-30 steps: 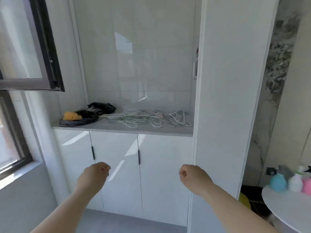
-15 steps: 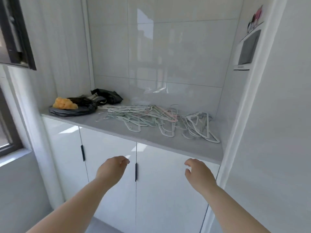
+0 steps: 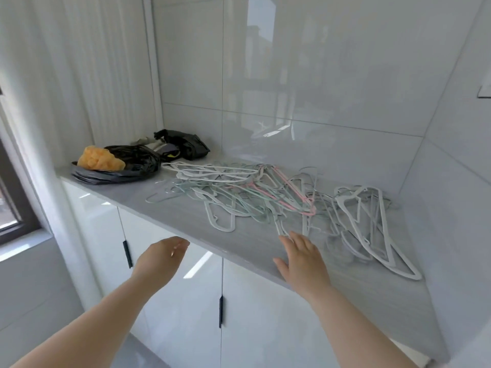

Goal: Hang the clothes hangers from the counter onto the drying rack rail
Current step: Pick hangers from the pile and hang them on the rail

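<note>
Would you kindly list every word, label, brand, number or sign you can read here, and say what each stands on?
No text can be read in this view.
White wall panel at the right edge: cut off by the frame, no legible print.
Yellow patch among the black bags: too small and blurred to tell whether it bears text.
Hangers, counter, cabinet doors: no writing visible.

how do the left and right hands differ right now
Place: the right hand is over the counter, close to the hangers; the left hand is lower, in front of the cabinet doors.
Fingers: the right hand's are straight, the left hand's loosely curled.
Both hold nothing.
</note>
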### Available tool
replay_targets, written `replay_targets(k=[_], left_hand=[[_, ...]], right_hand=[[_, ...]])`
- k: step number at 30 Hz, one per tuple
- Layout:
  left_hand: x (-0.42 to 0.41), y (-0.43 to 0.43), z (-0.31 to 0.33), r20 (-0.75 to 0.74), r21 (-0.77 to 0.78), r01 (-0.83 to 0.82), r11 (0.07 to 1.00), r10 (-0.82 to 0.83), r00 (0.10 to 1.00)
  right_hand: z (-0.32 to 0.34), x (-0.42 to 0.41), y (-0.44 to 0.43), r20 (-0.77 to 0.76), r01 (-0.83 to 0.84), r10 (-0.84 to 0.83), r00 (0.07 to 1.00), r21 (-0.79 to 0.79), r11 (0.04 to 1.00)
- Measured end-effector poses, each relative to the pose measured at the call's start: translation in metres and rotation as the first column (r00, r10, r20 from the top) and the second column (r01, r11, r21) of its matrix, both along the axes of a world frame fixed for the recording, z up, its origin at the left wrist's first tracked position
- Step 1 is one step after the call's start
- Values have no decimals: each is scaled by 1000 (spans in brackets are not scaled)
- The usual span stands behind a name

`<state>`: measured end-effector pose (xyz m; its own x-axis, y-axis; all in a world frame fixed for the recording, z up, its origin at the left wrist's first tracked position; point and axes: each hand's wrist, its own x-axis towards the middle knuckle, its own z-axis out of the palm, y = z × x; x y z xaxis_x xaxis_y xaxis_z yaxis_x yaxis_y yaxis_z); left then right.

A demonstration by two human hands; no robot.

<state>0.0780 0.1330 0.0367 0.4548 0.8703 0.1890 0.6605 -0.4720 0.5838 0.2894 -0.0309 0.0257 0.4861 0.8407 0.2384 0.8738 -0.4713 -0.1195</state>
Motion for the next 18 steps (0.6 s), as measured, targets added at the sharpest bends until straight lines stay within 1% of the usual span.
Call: replay_targets(k=[2,4,8,11,14,16,18], left_hand=[[16,24,8,9,49,-5,999,5,1000],[34,49,16,5,88,2,996,-2,1000],[76,95,24,-37,145,61,988,-57,998],[111,121,27,-141,194,152,969,-126,982],[144,130,29,-212,167,240,956,-203,956],[165,129,27,-262,168,338,926,-289,921],[185,127,26,-336,189,447,874,-370,866]], right_hand=[[-5,8,12,-39,4,-5,999,-4,1000],[-10,13,19,-75,15,-13,997,31,999],[-19,19,23,-66,1,5,998,90,996],[-22,19,25,-64,0,9,998,138,990],[-21,20,25,-54,4,3,999,145,989],[-21,19,24,-51,3,4,999,135,991],[-21,18,24,-53,4,3,999,140,990]])
